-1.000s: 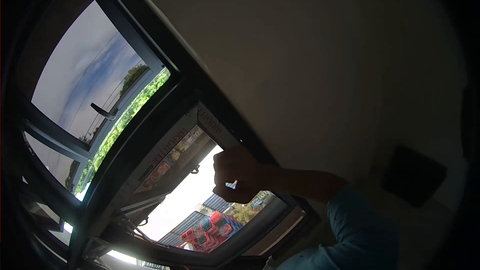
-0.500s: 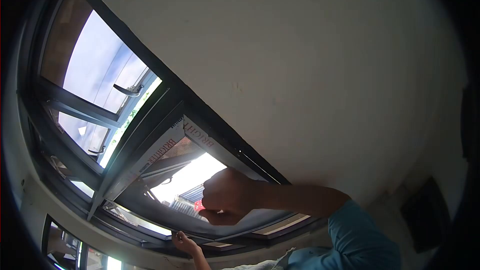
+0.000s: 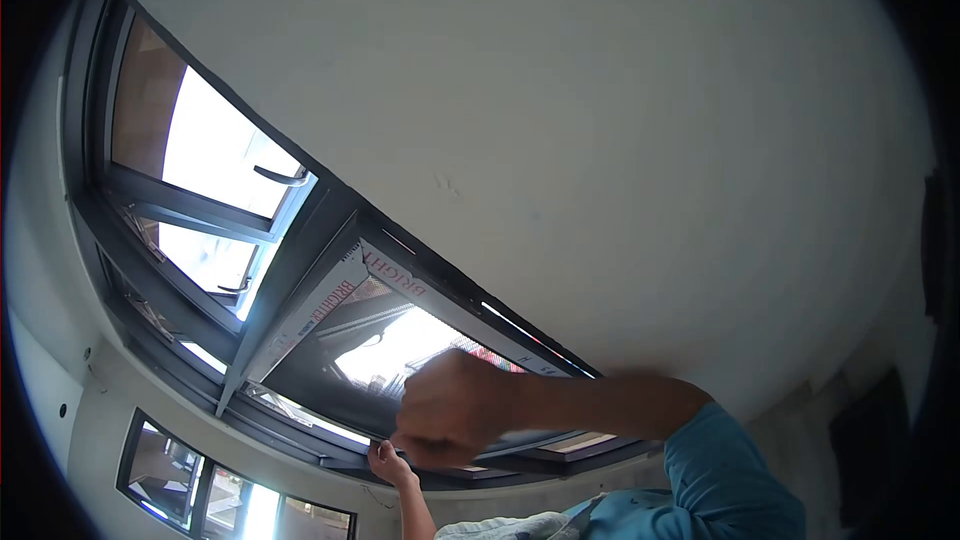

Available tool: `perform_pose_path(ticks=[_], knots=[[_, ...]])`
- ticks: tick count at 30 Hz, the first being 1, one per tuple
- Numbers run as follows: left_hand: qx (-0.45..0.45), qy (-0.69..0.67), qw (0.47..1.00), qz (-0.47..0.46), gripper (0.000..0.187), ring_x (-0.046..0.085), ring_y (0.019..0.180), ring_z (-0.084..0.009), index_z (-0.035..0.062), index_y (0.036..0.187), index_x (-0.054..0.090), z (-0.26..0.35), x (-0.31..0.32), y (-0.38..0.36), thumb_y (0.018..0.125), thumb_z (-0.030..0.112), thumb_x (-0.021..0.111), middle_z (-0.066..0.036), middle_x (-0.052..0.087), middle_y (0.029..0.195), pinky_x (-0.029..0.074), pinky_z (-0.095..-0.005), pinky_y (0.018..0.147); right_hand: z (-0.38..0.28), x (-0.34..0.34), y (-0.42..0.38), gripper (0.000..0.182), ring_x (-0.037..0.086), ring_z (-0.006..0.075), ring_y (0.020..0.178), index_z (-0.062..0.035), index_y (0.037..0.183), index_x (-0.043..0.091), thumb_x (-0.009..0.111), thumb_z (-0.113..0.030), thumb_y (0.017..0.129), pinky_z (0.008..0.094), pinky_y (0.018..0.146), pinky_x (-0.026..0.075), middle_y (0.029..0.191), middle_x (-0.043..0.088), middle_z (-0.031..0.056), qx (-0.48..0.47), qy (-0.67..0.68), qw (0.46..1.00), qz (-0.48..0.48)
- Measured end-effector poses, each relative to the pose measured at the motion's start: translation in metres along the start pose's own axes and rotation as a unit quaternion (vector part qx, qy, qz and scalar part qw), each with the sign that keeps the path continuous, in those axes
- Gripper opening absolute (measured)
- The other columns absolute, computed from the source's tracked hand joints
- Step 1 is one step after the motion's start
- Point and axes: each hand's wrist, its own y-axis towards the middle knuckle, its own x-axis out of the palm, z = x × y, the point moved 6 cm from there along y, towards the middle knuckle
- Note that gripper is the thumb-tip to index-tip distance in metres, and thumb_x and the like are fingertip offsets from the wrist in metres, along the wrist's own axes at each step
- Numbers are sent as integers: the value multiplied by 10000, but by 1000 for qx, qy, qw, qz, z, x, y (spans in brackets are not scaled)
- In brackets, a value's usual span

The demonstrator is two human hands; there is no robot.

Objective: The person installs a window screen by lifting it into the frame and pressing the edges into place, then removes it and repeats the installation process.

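Observation:
A dark-framed mesh panel (image 3: 335, 342) with white tape printed "BRIGHTER" (image 3: 325, 302) sits in the window opening. My right hand (image 3: 455, 410) is closed in a fist in front of its lower right part, slightly blurred; anything inside the fist is hidden. Below and to the left of that fist, my left hand (image 3: 390, 462) pinches the lower edge of the panel, thumb up. Bright daylight shows through the mesh.
To the left stands a window (image 3: 215, 155) with a curved black handle (image 3: 280, 177). A pale wall (image 3: 600, 160) fills the top and right. Another dark-framed window (image 3: 205, 485) is at the lower left, and a dark shape (image 3: 870, 435) at the right.
The view has shifted, showing more of the lower left window. My right hand has moved slightly down over the panel, and my left hand sits closer beneath it.

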Motion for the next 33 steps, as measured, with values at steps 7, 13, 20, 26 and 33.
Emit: perform_pose_path(ticks=[7,13,20,26,33], knots=[[0,52,999,-1,230,552,820,-187,-64,1055,581,-7,-4,4,836,5,593,-113,618,970,455,-308,757,9,-14,-1,303,409,174,384,-131,503,412,629,-107,713,319,362,318,473,371,2,3,-6,999,31],[-26,46,999,-2,240,545,828,-183,-65,1073,577,-13,-6,6,840,-9,583,-111,615,988,461,-307,757,-3,-4,-6,261,448,161,428,-131,525,441,623,-111,711,312,369,342,503,407,-1,-32,24,999,5],[-14,30,999,-20,256,575,855,-184,-75,1086,565,-20,-7,10,841,-4,582,-114,621,999,471,-298,771,-2,-3,-6,299,413,189,381,-128,502,404,626,-102,701,322,362,335,472,374,9,0,3,1000,-16],[-1,6,1000,-23,249,577,850,-182,-64,1075,576,-27,-11,14,835,3,589,-116,626,992,468,-299,754,22,-8,-17,291,421,190,396,-111,524,414,645,-87,700,324,368,336,487,379,23,5,-66,998,-19],[25,12,999,-16,253,554,810,-169,-49,1077,590,-29,-8,15,829,-2,588,-103,615,1000,458,-302,731,6,-9,-19,213,492,184,488,-111,562,487,656,-105,692,325,432,395,529,454,11,41,-126,989,-62]])
